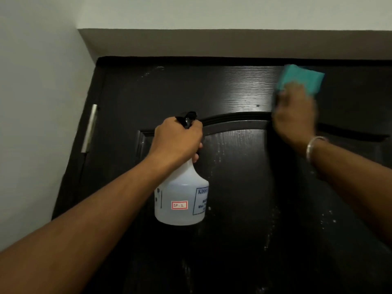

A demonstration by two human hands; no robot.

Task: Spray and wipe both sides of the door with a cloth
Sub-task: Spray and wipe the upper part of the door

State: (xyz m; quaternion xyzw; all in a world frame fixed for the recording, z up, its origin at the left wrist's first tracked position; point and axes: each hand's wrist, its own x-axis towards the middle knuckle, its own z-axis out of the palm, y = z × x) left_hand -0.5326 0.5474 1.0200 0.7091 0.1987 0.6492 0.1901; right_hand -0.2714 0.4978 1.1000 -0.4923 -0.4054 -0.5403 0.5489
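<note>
A dark brown panelled door (239,170) fills the view, with pale spray streaks and droplets running down it. My left hand (177,140) grips the neck of a white spray bottle (180,198) with a black trigger head, held upright in front of the door's left half. My right hand (296,117) presses a teal cloth (303,78) flat against the door's top rail, near the upper right. The hand is blurred. A silver bangle sits on that wrist.
A silver hinge (90,128) is fixed on the door's left edge, beside the dark frame. A pale wall (36,102) stands to the left, and a grey wall strip and white ceiling lie above the door.
</note>
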